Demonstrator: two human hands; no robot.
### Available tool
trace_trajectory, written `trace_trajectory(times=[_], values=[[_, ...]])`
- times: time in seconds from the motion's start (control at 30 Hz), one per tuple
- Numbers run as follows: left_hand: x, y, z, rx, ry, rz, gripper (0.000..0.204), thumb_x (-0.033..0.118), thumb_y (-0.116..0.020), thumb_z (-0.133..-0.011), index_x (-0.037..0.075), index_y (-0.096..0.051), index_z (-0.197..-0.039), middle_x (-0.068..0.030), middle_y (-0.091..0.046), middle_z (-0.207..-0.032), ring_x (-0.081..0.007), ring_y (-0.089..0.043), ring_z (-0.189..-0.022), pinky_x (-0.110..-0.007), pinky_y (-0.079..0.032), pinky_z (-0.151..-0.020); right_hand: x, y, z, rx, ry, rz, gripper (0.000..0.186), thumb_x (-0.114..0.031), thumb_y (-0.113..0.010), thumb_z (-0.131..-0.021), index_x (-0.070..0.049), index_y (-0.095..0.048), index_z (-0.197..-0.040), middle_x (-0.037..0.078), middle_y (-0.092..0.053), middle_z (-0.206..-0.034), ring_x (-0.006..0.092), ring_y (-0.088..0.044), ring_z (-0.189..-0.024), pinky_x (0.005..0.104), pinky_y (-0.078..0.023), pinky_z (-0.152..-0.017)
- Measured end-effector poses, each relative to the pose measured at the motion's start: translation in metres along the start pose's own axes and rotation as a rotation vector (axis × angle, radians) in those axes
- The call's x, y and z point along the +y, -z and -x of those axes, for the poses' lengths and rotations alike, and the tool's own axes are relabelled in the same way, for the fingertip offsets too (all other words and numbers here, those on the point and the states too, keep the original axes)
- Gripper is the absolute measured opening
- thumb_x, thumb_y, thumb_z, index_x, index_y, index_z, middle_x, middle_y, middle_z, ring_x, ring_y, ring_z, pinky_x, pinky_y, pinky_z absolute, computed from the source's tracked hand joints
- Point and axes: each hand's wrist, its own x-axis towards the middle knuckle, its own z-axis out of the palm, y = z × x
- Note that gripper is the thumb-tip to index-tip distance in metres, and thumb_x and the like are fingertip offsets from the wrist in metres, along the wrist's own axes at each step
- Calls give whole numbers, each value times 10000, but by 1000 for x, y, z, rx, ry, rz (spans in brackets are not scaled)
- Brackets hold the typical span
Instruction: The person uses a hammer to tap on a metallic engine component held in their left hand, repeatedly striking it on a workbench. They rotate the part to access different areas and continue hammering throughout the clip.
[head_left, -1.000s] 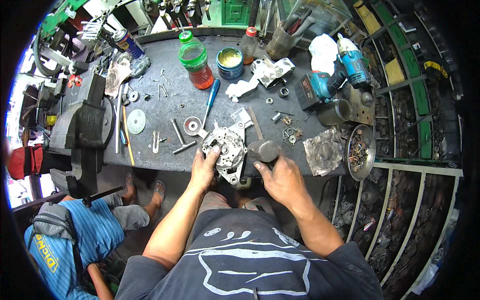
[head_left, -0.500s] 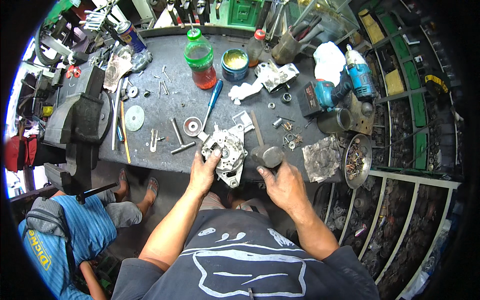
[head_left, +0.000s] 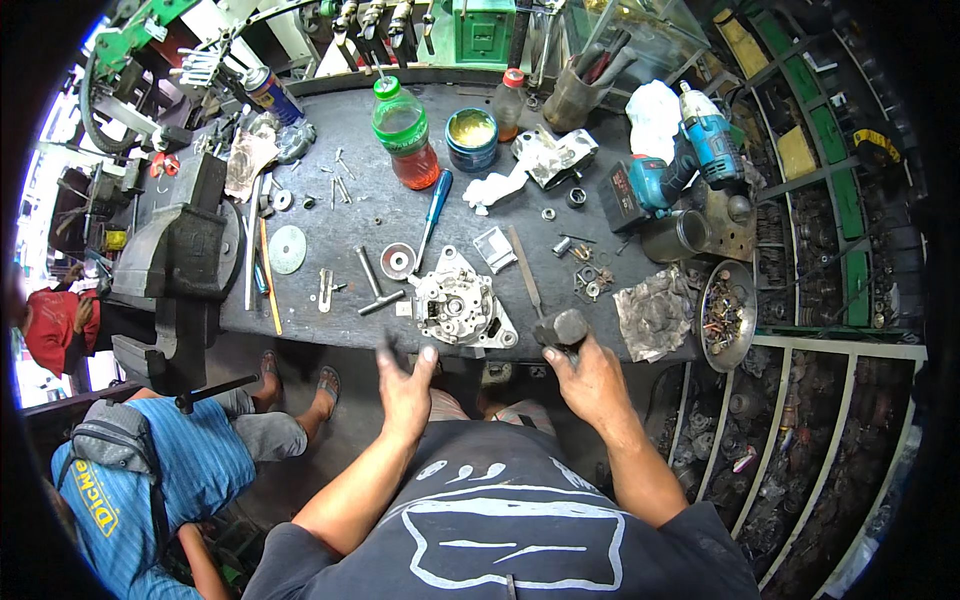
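Observation:
A silver alternator housing (head_left: 458,306) lies at the bench's near edge. Just short of it is my left hand (head_left: 404,395), empty, its thumb and fingers apart. My right hand (head_left: 592,385) is closed on a dark hammer (head_left: 566,328) at the bench edge; its thumb presses near the blocky head and the other fingers are mostly hidden. A narrow brown bar (head_left: 524,268) runs away from the hammer head; whether it is joined to it I cannot tell. Left of the housing are a T-shaped metal tool (head_left: 374,284), a round pulley-like part (head_left: 398,261) and a blue-handled screwdriver (head_left: 436,208).
A bench vise (head_left: 175,245) stands at the left. Toward the back are a green-and-red bottle (head_left: 404,135), a tub of grease (head_left: 471,138) and a cordless impact wrench (head_left: 660,185). At the right sits a bowl of small hardware (head_left: 728,315). A person in blue (head_left: 165,450) is at the lower left.
My left hand has let go of the alternator housing and drawn back; the housing now rests turned on the bench. My right hand and the hammer head have shifted slightly right and nearer.

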Motion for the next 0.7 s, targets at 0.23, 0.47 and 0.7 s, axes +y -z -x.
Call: trace_trajectory(times=[0.23,0.47,0.7], values=[[78,34,-75,-378,-831,-818,1228,332,-1043,-638,166,-452,-1701,-208,-342,-1797,-490,-260,-1684,-591,-301,-1369,2,-2,18,-69,25,-8,589,-314,-784,-1030,48,-599,-1456,343,-764,-1200,553,-719,-1170,599,-573,-1011],[91,6,-65,-395,-598,-901,1255,342,-1060,-657,179,-415,-1721,-224,-537,-1610,-463,-534,-1499,-527,-488,-1241,-6,-10,24,-44,135,-82,592,-292,-791,-1027,27,-582,-1480,327,-773,-1190,547,-727,-1155,589,-588,-982],[97,-17,-37,-222,-394,-986,1204,464,-983,-776,10,-358,-1699,-317,-484,-1630,-472,-597,-1443,-520,-549,-1170,-33,-2,4,-26,189,29,675,-306,-804,-1022,30,-537,-1544,340,-768,-1182,561,-731,-1132,590,-594,-959]])
